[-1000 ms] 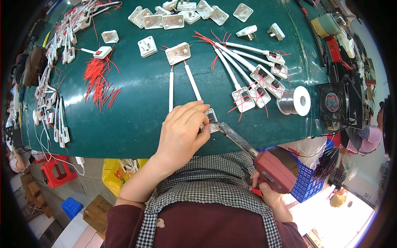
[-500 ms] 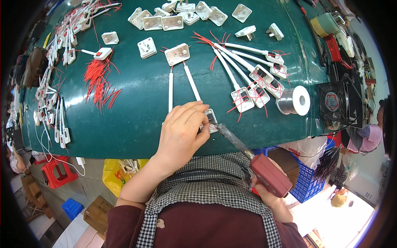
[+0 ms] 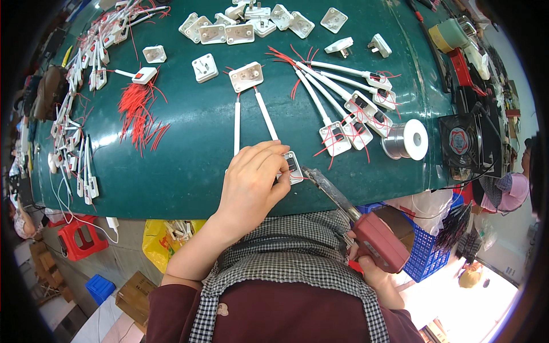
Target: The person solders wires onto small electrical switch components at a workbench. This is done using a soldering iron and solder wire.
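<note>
While the left hand [image 3: 251,183] presses down on a small white switch housing [image 3: 293,167] at the near edge of the green counter [image 3: 189,171], its fingers are curled over the part and its grip is closed on it, so that only the right end of the housing, with a dark rocker in it, shows past the fingertips. A white cable [image 3: 266,115] runs from under the fingers up the counter to a square white plug plate [image 3: 246,76], and a second white cable [image 3: 237,123] lies just beside it, ending under the same hand. The right hand [image 3: 377,274], low at the right and partly cut off by the checked apron, has its grip closed around the red handle of a soldering iron [image 3: 354,217]; the metal shaft slants up and left, and its tip sits just beside the exposed end of the housing. Whether the tip actually touches the part cannot be told.

Further right on the counter lie four more switch housings with white cables [image 3: 343,108] and thin red wires, fanned out side by side, and near them a spool of solder wire [image 3: 406,140]. A loose heap of short red wires [image 3: 137,111] lies well to the left. More white plug plates [image 3: 229,31] are scattered along the far edge. A small black fan [image 3: 466,143] stands at the right rim.
</note>
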`<state>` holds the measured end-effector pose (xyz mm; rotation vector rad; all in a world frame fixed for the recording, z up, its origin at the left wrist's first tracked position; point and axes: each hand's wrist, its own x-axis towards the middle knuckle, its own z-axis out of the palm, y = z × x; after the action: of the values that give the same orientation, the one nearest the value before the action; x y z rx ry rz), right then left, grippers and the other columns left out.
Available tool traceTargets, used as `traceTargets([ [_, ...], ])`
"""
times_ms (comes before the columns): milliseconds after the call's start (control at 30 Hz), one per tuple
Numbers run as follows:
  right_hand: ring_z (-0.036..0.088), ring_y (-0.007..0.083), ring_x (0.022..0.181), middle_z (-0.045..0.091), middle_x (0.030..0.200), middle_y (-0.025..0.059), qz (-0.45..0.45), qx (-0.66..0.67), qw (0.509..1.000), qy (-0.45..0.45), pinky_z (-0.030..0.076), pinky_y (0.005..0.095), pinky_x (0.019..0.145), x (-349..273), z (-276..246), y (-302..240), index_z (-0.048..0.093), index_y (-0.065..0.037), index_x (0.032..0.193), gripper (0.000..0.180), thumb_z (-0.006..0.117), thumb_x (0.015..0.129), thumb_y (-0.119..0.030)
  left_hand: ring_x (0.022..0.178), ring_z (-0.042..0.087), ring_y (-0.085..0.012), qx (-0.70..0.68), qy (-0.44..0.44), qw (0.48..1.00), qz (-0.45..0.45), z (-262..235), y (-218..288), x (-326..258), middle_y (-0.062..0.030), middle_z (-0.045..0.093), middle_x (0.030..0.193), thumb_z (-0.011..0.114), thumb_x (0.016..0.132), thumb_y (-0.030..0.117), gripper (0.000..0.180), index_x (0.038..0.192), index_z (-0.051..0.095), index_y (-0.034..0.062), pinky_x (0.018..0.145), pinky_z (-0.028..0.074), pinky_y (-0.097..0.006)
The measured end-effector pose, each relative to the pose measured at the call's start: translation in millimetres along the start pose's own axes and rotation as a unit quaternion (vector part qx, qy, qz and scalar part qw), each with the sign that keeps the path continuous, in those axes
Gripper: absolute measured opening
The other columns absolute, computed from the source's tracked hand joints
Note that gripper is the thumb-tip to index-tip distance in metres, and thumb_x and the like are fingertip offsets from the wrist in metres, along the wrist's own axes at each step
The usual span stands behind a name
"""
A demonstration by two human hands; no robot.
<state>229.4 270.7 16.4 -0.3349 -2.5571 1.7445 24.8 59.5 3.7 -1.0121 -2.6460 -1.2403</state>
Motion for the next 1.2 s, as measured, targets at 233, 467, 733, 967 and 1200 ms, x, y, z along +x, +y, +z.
traceTargets([
  [233,0.064,0.0184,0.073,0.064,0.103,0.0206,0.094,0.282,0.954,0.044,0.052,0.0265,0.06,-8,4,2,0.034,0.005,0.141,0.081,0.075,0.072,-0.003,0.106,0.062,-0.0268,0.002,0.0,1.0,0.0,-3,2,1,-0.0087,0.068,0.103,0.068,0.072,0.001,0.014,0.078,0.057,0.0046,0.088,0.046,-0.039],
  [467,0.059,0.0174,0.069,0.058,0.117,0.0228,0.008,0.304,0.946,0.111,0.048,0.024,0.059,6,-3,2,0.037,0.002,0.138,0.072,0.073,0.083,-0.027,0.112,0.053,-0.029,0.126,-0.129,0.983,0.042,-16,19,8,-0.0113,0.056,0.124,0.072,0.07,0.005,0.049,0.116,0.055,0.0052,0.092,0.044,-0.04],
  [733,0.055,0.0163,0.07,0.055,0.112,0.0242,-0.12,0.193,0.952,0.207,0.045,0.0228,0.049,12,-18,7,0.036,0.003,0.134,0.059,0.06,0.092,-0.031,0.114,0.051,-0.0352,0.095,-0.09,0.986,0.107,33,23,24,-0.0169,0.052,0.124,0.068,0.074,0.006,0.05,0.12,0.051,0.0019,0.1,0.04,-0.048],
  [967,0.053,0.0152,0.067,0.055,0.113,0.0237,-0.129,0.152,0.938,0.285,0.043,0.0218,0.049,-1,-29,18,0.035,0.003,0.135,0.057,0.057,0.094,-0.029,0.096,0.061,-0.0341,0.1,-0.021,0.995,-0.012,-32,19,17,-0.0144,0.065,0.102,0.062,0.082,0.008,0.035,0.116,0.058,0.0048,0.084,0.047,-0.044],
  [1200,0.056,0.0153,0.059,0.059,0.104,0.0182,-0.085,0.147,0.944,0.284,0.045,0.0247,0.053,15,-9,5,0.044,0.007,0.122,0.066,0.065,0.086,-0.044,0.092,0.065,-0.0215,-0.108,-0.081,0.978,-0.156,-50,-11,-42,-0.011,0.067,0.1,0.054,0.081,-0.01,0.038,0.117,0.058,0.0001,0.084,0.05,-0.032],
])
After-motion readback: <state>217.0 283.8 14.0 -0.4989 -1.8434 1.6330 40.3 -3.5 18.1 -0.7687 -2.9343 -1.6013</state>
